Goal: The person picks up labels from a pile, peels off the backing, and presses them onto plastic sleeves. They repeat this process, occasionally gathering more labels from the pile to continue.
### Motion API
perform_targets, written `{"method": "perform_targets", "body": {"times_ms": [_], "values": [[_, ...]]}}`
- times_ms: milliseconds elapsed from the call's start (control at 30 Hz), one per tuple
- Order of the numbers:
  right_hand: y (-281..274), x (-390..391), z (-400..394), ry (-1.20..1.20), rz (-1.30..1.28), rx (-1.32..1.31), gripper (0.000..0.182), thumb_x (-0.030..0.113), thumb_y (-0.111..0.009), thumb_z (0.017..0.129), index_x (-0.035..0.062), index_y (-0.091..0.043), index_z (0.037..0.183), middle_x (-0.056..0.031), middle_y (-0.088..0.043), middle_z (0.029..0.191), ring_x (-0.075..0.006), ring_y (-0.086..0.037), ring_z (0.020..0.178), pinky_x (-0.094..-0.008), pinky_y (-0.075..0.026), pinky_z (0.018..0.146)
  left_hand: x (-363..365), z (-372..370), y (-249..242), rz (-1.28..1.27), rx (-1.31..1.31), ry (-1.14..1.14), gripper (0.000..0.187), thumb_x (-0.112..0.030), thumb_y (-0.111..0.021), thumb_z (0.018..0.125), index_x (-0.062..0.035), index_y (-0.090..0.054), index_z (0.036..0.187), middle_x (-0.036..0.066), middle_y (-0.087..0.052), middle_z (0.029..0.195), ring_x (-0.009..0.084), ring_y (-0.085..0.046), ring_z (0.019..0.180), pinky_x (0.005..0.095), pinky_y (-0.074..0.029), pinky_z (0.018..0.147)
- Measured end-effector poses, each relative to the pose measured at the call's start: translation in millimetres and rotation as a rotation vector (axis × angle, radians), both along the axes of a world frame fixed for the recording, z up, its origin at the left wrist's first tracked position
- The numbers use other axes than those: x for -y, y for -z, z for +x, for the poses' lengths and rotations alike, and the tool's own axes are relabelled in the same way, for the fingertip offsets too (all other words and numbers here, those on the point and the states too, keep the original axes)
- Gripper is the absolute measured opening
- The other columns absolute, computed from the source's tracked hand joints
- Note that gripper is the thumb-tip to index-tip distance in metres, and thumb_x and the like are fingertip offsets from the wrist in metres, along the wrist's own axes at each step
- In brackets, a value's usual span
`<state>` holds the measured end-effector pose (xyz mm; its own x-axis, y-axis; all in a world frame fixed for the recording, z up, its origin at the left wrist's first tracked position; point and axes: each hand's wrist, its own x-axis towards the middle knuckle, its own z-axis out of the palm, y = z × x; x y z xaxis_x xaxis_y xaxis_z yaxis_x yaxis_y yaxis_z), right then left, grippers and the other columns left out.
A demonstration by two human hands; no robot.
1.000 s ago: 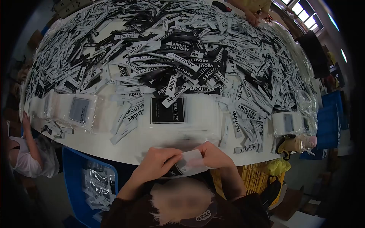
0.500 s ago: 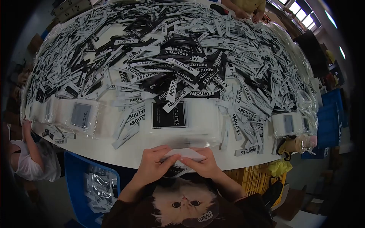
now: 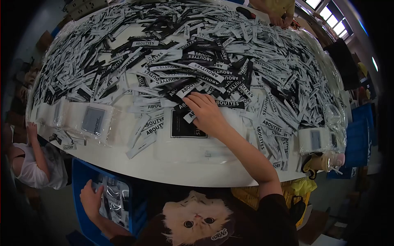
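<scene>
My right hand (image 3: 205,112) reaches over the table onto a heap of black and white stick sachets (image 3: 205,69) marked ABOUTYES. Its fingertips and thumb are apart and touch the near sachets, which lie in the same spots as before. Under that hand is a clear plastic bag with a black label (image 3: 180,125). Down at the left, my left hand (image 3: 91,199) is over the blue bin (image 3: 78,176), fingers spread and nothing visible in them. Filled clear and silver packets (image 3: 117,199) lie in the bin, close to that hand.
Wrapped stacks of plastic bags (image 3: 92,119) lie at the table's left, another stack (image 3: 314,139) at right beside a drink cup (image 3: 322,163). A yellow crate (image 3: 246,197) stands below the edge. Other people's hands are at far left (image 3: 32,131) and far right (image 3: 279,19).
Both hands were together at the table edge, holding a small white and black packet. They have parted: the left went down to the bin, the right forward to the sachets. The packet left both hands.
</scene>
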<state>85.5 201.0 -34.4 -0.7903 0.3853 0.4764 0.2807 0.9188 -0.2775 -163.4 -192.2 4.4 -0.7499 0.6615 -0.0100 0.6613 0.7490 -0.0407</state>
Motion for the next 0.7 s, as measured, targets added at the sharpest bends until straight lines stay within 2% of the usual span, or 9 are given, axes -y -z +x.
{"method": "perform_targets", "body": {"times_ms": [33, 100, 133, 200, 300, 367, 500, 633, 700], "values": [[4.6, -4.1, -5.9, 0.003, -0.002, 0.018, 0.057, -0.007, -0.06, 0.055, 0.0031, -0.053, 0.11, -0.0087, -0.053, 0.11, -0.0262, -0.047, 0.108, -0.0387, -0.036, 0.094, -12.9, 9.3, -7.3, -0.005, 0.0, -0.003, 0.037, -0.019, -0.066, 0.075, 0.0016, -0.061, 0.106, 0.017, -0.067, 0.082, 0.0288, -0.064, 0.066, 0.0317, -0.049, 0.061], [4.4, -8.8, -11.5, 0.028, 0.02, 0.046, 0.054, -0.007, -0.06, 0.055, 0.0029, -0.054, 0.107, -0.0088, -0.053, 0.108, -0.0257, -0.047, 0.108, -0.0387, -0.036, 0.093, -69.2, 48.9, -27.5, 0.519, 0.605, -0.054, 0.033, -0.01, -0.062, 0.08, 0.0023, -0.058, 0.11, 0.017, -0.067, 0.084, 0.0244, -0.067, 0.079, 0.0292, -0.05, 0.071], [3.0, -10.4, -13.9, 0.058, 0.046, 0.072, 0.051, -0.008, -0.06, 0.055, 0.0027, -0.055, 0.105, -0.0089, -0.053, 0.106, -0.0253, -0.047, 0.108, -0.0386, -0.037, 0.093, -85.2, 59.9, -21.5, 0.602, 0.702, 0.059, 0.03, -0.008, -0.062, 0.08, 0.0024, -0.059, 0.108, 0.016, -0.067, 0.084, 0.0233, -0.067, 0.079, 0.0287, -0.05, 0.071], [-6.5, -9.8, -11.6, 0.042, 0.142, -0.066, 0.035, -0.006, -0.06, 0.06, 0.0027, -0.056, 0.095, -0.0084, -0.056, 0.097, -0.0249, -0.052, 0.096, -0.0358, -0.043, 0.083, -120.7, 86.2, -8.1, 0.696, 0.832, 0.285, 0.023, -0.007, -0.062, 0.08, 0.0015, -0.061, 0.102, 0.015, -0.067, 0.084, 0.023, -0.066, 0.077, 0.0284, -0.05, 0.072], [-39.1, 14.6, 13.2, 0.002, -0.297, -0.481, 0.01, -0.004, -0.055, 0.082, -0.0008, -0.054, 0.091, -0.0092, -0.056, 0.076, -0.0195, -0.054, 0.062, -0.0243, -0.046, 0.058, -173.0, 130.2, -9.5, 0.713, 0.982, 0.637, 0.015, -0.008, -0.064, 0.079, -0.0024, -0.064, 0.093, 0.01, -0.066, 0.086, 0.0256, -0.064, 0.082, 0.0306, -0.05, 0.073], [-42.0, 40.6, 44.2, 0.071, -0.604, -0.75, 0.009, -0.007, -0.057, 0.079, -0.0013, -0.052, 0.085, -0.007, -0.055, 0.072, -0.0119, -0.053, 0.06, -0.0224, -0.041, 0.052, -201.2, 148.9, -4.3, 0.711, 0.911, 0.861, 0.017, -0.01, -0.065, 0.078, -0.0048, -0.064, 0.094, 0.01, -0.064, 0.094, 0.0262, -0.06, 0.092, 0.0322, -0.05, 0.074], [-23.6, 102.2, 106.8, 0.085, -1.295, -0.939, 0.019, -0.001, -0.058, 0.08, 0.0011, -0.045, 0.067, -0.0067, -0.053, 0.068, -0.0088, -0.048, 0.057, -0.0211, -0.036, 0.05, -244.6, 154.9, 4.0, 0.677, 0.895, 0.956, 0.023, -0.011, -0.068, 0.075, -0.0056, -0.064, 0.097, 0.01, -0.062, 0.104, 0.0261, -0.059, 0.097, 0.0339, -0.048, 0.082], [0.3, 126.5, 110.4, 0.052, -0.88, -0.875, 0.019, -0.001, -0.057, 0.082, 0.0019, -0.044, 0.069, -0.0038, -0.052, 0.069, -0.0085, -0.046, 0.057, -0.0199, -0.035, 0.051, -262.3, 164.2, 28.4, 0.711, 0.581, 0.989, 0.027, -0.012, -0.067, 0.075, -0.0039, -0.062, 0.1, 0.01, -0.06, 0.11, 0.0271, -0.057, 0.102, 0.0386, -0.041, 0.093], [1.5, 139.0, 111.1, 0.601, -1.112, -0.779, 0.015, -0.003, -0.055, 0.083, 0.0017, -0.044, 0.074, -0.0035, -0.049, 0.067, -0.0102, -0.046, 0.055, -0.0205, -0.036, 0.05, -262.2, 166.1, 37.2, 0.672, 0.464, 0.963, 0.027, -0.013, -0.067, 0.076, -0.0036, -0.062, 0.1, 0.01, -0.06, 0.11, 0.0274, -0.056, 0.103, 0.0395, -0.039, 0.096]]}}
